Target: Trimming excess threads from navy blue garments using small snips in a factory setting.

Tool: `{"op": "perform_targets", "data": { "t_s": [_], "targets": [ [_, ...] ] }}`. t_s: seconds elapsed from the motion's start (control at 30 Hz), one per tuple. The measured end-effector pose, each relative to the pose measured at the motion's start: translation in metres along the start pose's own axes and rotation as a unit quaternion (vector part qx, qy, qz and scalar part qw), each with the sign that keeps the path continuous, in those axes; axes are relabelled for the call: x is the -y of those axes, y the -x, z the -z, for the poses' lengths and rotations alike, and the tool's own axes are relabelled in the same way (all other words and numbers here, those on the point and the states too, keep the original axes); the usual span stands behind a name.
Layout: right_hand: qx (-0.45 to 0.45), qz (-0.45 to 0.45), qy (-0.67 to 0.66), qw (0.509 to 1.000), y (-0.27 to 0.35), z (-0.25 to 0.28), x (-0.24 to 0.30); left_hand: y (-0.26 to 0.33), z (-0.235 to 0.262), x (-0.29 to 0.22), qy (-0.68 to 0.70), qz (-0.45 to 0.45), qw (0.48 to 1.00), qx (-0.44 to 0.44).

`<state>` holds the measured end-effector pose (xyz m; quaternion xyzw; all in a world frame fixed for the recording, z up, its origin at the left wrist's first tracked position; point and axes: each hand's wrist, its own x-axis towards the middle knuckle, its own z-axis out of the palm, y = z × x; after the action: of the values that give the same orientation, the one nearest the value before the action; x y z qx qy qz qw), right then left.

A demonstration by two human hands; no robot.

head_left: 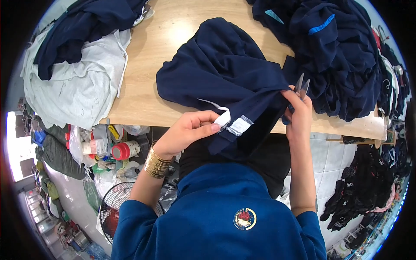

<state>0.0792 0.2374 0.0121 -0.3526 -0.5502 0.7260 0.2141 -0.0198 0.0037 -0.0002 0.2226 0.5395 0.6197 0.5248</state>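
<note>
A navy blue garment (pixel 216 65) lies bunched on the table, its near end hanging over the front edge. My left hand (pixel 190 130) is closed in a pinch on a narrow white strip (pixel 223 118) at the garment's near end. Just right of those fingertips, a white patch (pixel 239 125) with dark stitching shows on the navy cloth. My right hand (pixel 300 116) holds scissors (pixel 302 86), blades pointing up and away from me. Its thumb and finger also grip the right edge of the garment, lifting it a little. How the fingers sit round the scissor handles is partly hidden.
On the wooden table (pixel 143 82), a pale grey cloth (pixel 86 82) and a dark garment (pixel 95 26) lie at left. A large navy pile (pixel 338 60) covers the right. Below stand a fan (pixel 117 203) and a red-lidded container (pixel 123 150); black clothes (pixel 362 190) hang lower right.
</note>
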Motion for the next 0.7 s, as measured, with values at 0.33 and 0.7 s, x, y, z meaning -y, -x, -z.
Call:
{"op": "perform_targets", "data": {
  "t_s": [0.33,0.7],
  "targets": [
    [-0.011,-0.001,-0.003,1.0,0.004,0.009,-0.001,0.011,0.001,-0.017,-0.009,0.024,0.998,-0.052],
    [-0.01,0.002,0.009,1.0,0.006,0.013,-0.002,0.011,0.003,-0.017,-0.01,0.017,0.998,-0.052]
  ]
}}
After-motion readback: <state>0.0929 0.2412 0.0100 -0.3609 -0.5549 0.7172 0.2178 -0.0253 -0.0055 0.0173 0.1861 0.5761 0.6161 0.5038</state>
